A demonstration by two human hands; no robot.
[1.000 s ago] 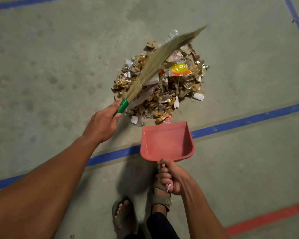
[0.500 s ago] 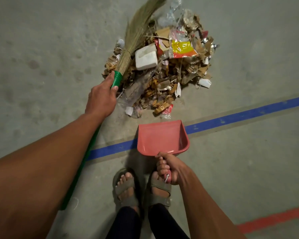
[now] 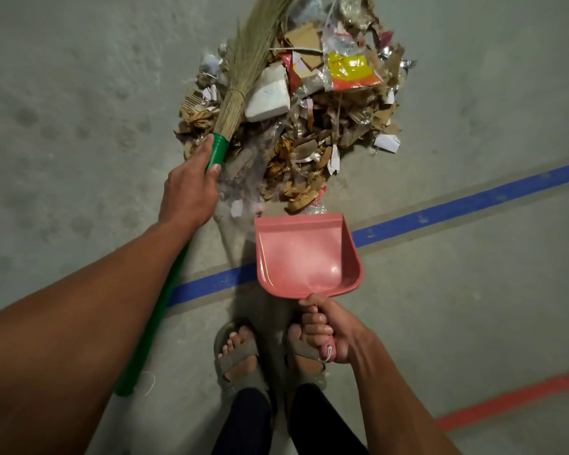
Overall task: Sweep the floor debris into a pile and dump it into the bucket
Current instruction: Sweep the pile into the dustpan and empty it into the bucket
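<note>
A pile of debris [image 3: 322,126] made of cardboard scraps, wrappers and a white foam block lies on the concrete floor ahead of me. My left hand [image 3: 191,188] grips the green handle of a grass broom [image 3: 243,70], whose bristles lie over the left side of the pile. My right hand [image 3: 329,330] holds the handle of a pink dustpan [image 3: 303,257]. The pan is empty and its front lip sits at the near edge of the pile. No bucket is in view.
A blue line [image 3: 457,208] crosses the floor under the dustpan, and a red line [image 3: 513,399] runs at the lower right. My sandalled feet [image 3: 243,359] stand just behind the pan. Bare concrete [image 3: 63,110] spreads to the left and right.
The broom swung from lying across the pile toward the right to pointing up along its left side. The dustpan came closer to the pile's near edge, and my feet came together behind it.
</note>
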